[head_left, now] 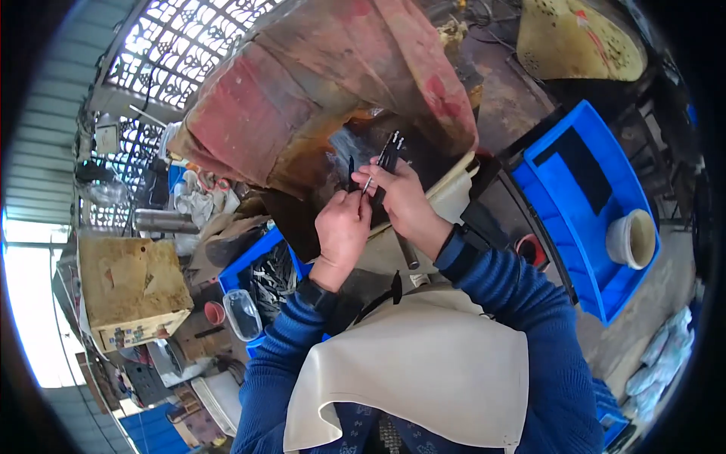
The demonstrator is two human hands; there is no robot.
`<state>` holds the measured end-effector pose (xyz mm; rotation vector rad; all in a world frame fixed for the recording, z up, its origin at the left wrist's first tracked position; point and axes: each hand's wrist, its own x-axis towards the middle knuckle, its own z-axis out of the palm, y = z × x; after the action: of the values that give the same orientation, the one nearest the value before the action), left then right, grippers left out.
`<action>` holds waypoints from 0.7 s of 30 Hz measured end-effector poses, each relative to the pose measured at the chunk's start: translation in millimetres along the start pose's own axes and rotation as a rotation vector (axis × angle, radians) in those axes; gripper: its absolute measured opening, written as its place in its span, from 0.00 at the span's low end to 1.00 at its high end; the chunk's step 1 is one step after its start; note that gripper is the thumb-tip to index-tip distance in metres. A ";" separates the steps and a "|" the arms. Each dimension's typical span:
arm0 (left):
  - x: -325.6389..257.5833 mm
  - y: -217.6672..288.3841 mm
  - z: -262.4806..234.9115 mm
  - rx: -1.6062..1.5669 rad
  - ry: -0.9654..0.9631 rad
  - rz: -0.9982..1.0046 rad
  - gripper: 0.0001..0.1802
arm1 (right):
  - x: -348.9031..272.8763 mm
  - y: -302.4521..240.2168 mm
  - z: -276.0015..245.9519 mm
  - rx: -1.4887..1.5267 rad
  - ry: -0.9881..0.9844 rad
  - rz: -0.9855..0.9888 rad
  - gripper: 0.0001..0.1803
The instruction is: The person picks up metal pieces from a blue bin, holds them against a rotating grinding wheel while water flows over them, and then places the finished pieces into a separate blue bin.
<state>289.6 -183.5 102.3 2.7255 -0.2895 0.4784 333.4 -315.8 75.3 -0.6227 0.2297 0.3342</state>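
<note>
Both my hands are close together in front of a stained hood, over a dark opening. My right hand (404, 200) is closed around a bundle of slim dark metal pieces (389, 157), whose shiny rounded tips point up and away from me. Just left of it and slightly nearer, my left hand (344, 227) is closed with its fingertips pinched at the lower end of a slim dark piece. A dark pointed tip (351, 164) sticks up above the left fingers. The fingers hide the lower ends, so the exact kind of the pieces cannot be made out.
A reddish cloth cover (265, 106) drapes the hood ahead. Left of my left forearm stands a blue bin (240, 265) of dark metal strips, beside a clear plastic container (243, 315). At right, a blue tray (563, 253) holds a white tub (630, 239). A pale apron (423, 363) covers my lap.
</note>
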 end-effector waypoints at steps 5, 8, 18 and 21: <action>-11.9 -1.4 -25.7 -0.437 -0.298 -0.329 0.14 | 2.8 4.6 -10.0 0.010 -0.018 0.093 0.12; -9.5 -31.0 -40.5 -0.832 -0.332 -0.577 0.21 | -11.4 -26.3 -35.3 -0.218 -0.059 0.169 0.15; 2.4 -141.5 65.2 -0.546 -0.361 -0.353 0.22 | -86.8 -32.4 -73.5 -1.233 -0.652 -0.073 0.18; 3.9 -136.9 73.6 -0.484 -0.364 -0.266 0.20 | -94.1 -30.6 -74.0 -1.295 -0.675 -0.137 0.17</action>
<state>349.8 -86.6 -3.3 2.3074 -0.1088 -0.1518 250.0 -405.9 62.1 -1.7312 -0.7533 0.5268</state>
